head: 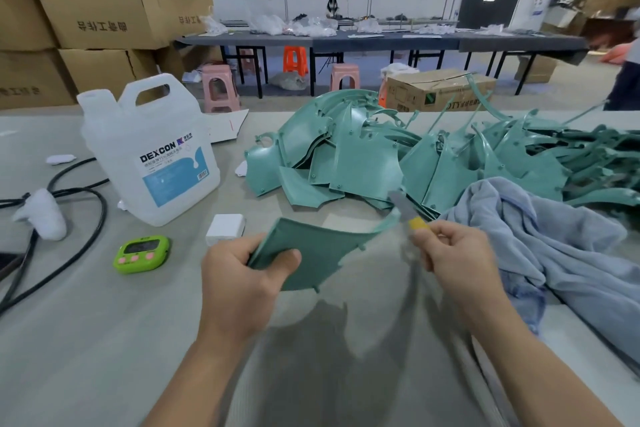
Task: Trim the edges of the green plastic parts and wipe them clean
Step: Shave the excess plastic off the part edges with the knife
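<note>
On the grey table, right of a white jug and a green timer, the left hand grips the green plastic part by its near-left corner, thumb pressed on top and fingers curled beneath. The part is a matte, dull-green fan-shaped panel, slightly curved, with small pegs along its near edge. It is held above the table, its long axis running from lower left up to a narrow tip at the right. There a grey blade meets it, pinched by its yellow handle in the right hand. A blue cloth lies further right.
</note>
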### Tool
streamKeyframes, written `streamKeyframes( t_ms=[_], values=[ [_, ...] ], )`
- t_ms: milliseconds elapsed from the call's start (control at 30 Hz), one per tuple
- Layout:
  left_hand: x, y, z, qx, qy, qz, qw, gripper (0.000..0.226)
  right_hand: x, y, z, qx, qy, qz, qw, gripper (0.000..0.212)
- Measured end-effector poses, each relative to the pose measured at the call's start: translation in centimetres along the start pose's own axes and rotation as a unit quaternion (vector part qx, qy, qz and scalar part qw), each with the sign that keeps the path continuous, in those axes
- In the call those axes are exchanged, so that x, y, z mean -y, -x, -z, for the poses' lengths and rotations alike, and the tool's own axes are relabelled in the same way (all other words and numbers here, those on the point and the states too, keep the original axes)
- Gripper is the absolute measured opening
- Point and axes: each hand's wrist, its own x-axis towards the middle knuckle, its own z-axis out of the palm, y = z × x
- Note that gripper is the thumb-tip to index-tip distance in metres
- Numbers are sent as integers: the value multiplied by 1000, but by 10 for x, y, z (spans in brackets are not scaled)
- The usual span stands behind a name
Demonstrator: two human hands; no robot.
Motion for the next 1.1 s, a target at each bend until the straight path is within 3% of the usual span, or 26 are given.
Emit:
streamKeyframes(
  t_ms=[67, 133, 233, 300, 400, 467, 533, 633, 733, 800, 900, 1000, 1100],
  values=[
    [0, -5, 7, 9, 22, 13, 1000, 17, -4, -9, 10, -46, 5, -25, 999, 26],
    [1, -9, 12, 6, 36, 28, 999, 18, -2, -9, 14, -29, -59, -7, 998, 23],
    [3, -14, 15, -6, 75, 64, 995, 17, 9, 3, 11, 87, -146, 50, 984, 18],
    [6, -17, 19, -9, 107, 93, 990, 17, 8, 6, 6, 150, -128, 43, 979, 23],
    [7, -20, 23, 15, 116, 123, 985, 16, -6, -4, 6, 45, 50, 3, 998, 27],
    [7, -21, 23, 31, 120, 140, 982, 16, -11, -9, 10, -46, 192, 0, 980, 33],
    [7, -22, 21, 36, 125, 149, 980, 17, -11, -8, 12, -63, 150, 22, 986, 35],
    [6, -23, 20, 32, 128, 157, 979, 18, -1, 2, 10, 48, -17, 64, 997, 34],
    [8, -24, 22, 21, 159, 186, 969, 17, 4, 8, 8, 103, -77, 46, 991, 29],
    [10, -25, 25, 17, 173, 202, 964, 19, -2, 0, 11, 45, -20, -5, 999, 31],
    [11, -26, 28, 8, 199, 236, 951, 25, -11, -12, 28, -66, 171, -52, 982, 41],
    [9, -27, 27, 32, 210, 290, 933, 34, -12, -13, 33, -87, 119, -39, 988, 44],
    [4, -24, 20, 94, 261, 385, 880, 31, -2, -2, 22, -83, -6, 9, 996, 38]
  ],
)
